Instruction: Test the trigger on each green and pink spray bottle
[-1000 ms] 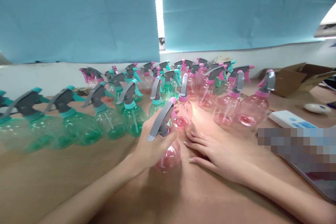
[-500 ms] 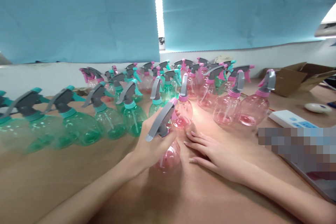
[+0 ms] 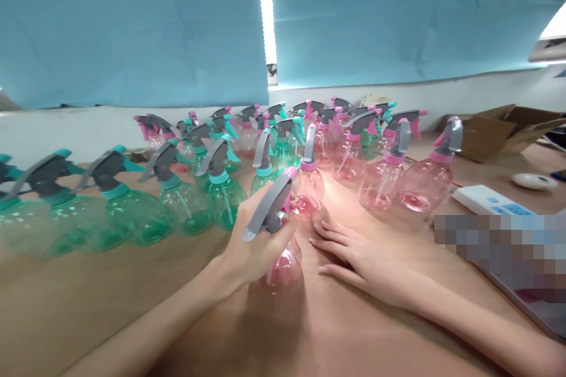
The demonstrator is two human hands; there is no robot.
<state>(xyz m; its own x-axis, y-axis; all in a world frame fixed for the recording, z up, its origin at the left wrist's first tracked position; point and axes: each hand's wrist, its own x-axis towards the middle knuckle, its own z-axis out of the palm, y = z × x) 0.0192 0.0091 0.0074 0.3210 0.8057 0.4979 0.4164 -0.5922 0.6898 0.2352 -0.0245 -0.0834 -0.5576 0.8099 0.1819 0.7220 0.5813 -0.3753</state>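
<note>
My left hand [image 3: 252, 241] is wrapped round the neck of a pink spray bottle [image 3: 283, 268] with a grey trigger head [image 3: 265, 212], which stands on the wooden table [image 3: 309, 330] in front of me. Flat on the table just right of that bottle lies my right hand [image 3: 354, 253], fingers stretched out and holding nothing. Directly behind my hands stands another pink spray bottle [image 3: 308, 185].
Rows of green spray bottles [image 3: 181, 203] fill the left, pink ones [image 3: 393, 182] the right, with several more behind. At the right sit a white device [image 3: 489, 200], a white mouse-shaped object [image 3: 534, 181] and an open cardboard box [image 3: 504, 129]. Blue curtains hang behind.
The bottle in my left hand has shifted slightly left and toward me. My right hand has stayed flat in place.
</note>
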